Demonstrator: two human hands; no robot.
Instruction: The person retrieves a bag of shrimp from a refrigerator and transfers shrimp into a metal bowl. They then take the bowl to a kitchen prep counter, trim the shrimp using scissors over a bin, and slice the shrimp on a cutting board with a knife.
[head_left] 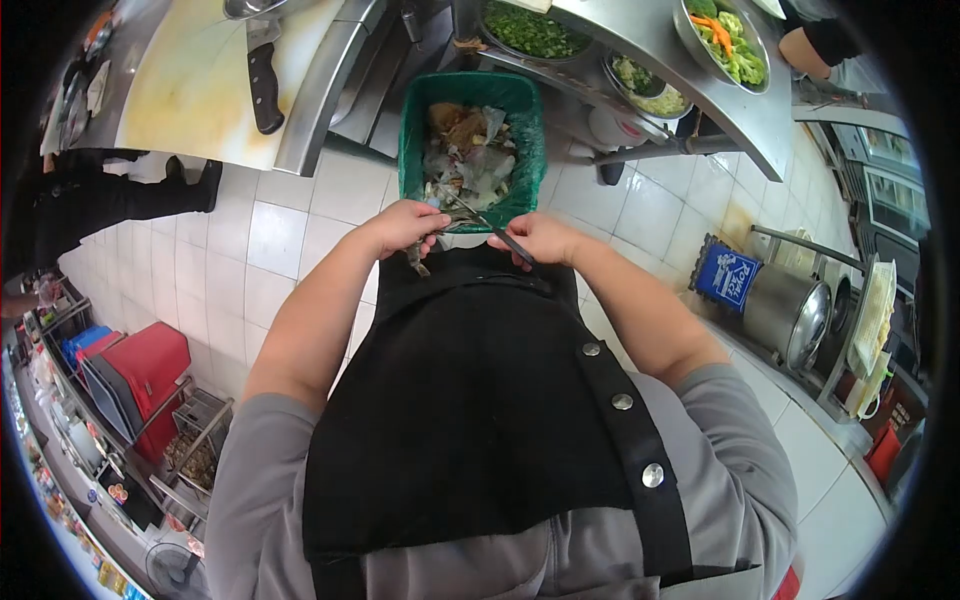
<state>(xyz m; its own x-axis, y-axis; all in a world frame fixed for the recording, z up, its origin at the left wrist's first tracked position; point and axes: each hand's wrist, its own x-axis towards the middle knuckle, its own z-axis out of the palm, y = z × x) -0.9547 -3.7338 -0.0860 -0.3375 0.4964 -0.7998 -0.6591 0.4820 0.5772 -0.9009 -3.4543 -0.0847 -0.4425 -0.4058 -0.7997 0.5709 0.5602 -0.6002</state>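
Left hand (408, 228) and right hand (535, 240) working at the near edge of a green plastic bin (533, 140)

A person in a black buttoned apron (470, 400) is looking down. The left fingers are pinching a greyish-brown, prawn-like piece of food (418, 264), hanging just beside the bin's near rim. The right fingers are curling around the black handles of slim metal scissors (514, 246), pointing toward the bin; whether the blades are touching the food, I cannot tell. Mixed scraps (470, 150) are lying inside the bin.

I see dark-handled scissors (490, 226) | blades toward 10 o'clock | greyish shrimp-like piece (418, 262) | scissors' 8 o'clock, end drooping
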